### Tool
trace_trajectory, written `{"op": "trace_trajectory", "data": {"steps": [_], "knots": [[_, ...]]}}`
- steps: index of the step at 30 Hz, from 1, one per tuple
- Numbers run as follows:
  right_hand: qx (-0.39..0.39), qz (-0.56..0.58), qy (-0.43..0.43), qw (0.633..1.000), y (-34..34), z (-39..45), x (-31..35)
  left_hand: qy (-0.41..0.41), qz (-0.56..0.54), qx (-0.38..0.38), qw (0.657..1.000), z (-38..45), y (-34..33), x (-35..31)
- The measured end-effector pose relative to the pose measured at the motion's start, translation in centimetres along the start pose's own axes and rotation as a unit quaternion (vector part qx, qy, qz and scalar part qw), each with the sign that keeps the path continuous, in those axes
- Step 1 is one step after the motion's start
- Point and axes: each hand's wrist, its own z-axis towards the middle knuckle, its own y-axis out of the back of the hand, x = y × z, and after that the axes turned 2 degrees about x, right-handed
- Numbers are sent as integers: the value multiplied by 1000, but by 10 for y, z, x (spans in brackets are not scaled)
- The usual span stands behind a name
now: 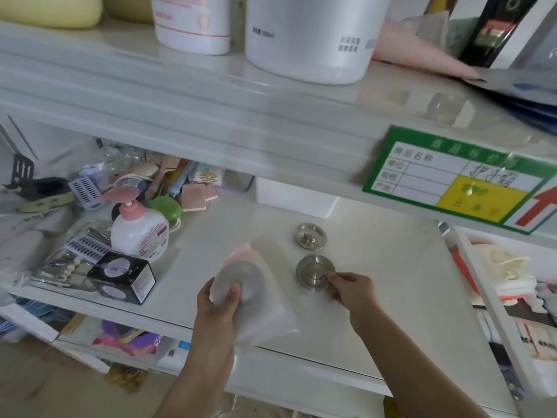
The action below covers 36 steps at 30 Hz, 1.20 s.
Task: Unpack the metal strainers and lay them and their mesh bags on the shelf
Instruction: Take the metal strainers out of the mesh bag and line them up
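Two strainers (311,235) (315,271) lie on the shelf (391,282); right hand (351,292) pinches the nearer one's rim, left hand (218,300) grasps a bag (265,300).

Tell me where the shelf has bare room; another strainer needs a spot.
Free: the white shelf right of the two metal strainers, out to the right upright, and the strip between them and the pump bottle. The left end is crowded with cosmetics and boxes.
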Motion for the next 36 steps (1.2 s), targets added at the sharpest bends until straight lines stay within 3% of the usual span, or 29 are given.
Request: {"op": "trace_trajectory", "data": {"steps": [11,15,17,19,22,24,29,33,36], "knots": [[17,-93,16,995,-15,13,2,-29,10,71,997,-5,0,-10],[-9,-196,50,979,-16,7,7,-31,12,77,996,-9,-2,-14],[-36,-268,104,957,-17,-6,15,-31,20,76,996,-12,-3,-14],[-48,-263,198,943,-22,-25,28,-33,22,76,996,-14,-3,-17],[0,-206,345,916,-31,-68,55,-47,28,97,994,-18,-6,-22],[61,-207,394,893,-36,-94,71,-65,30,118,990,-19,-9,-24],[121,-220,411,876,-39,-119,89,-94,42,147,984,-22,-16,-28],[191,-217,305,908,-34,-122,94,-109,50,139,983,-25,-19,-29],[158,-236,343,895,-35,-127,88,-97,24,140,985,-25,-18,-27]]}}
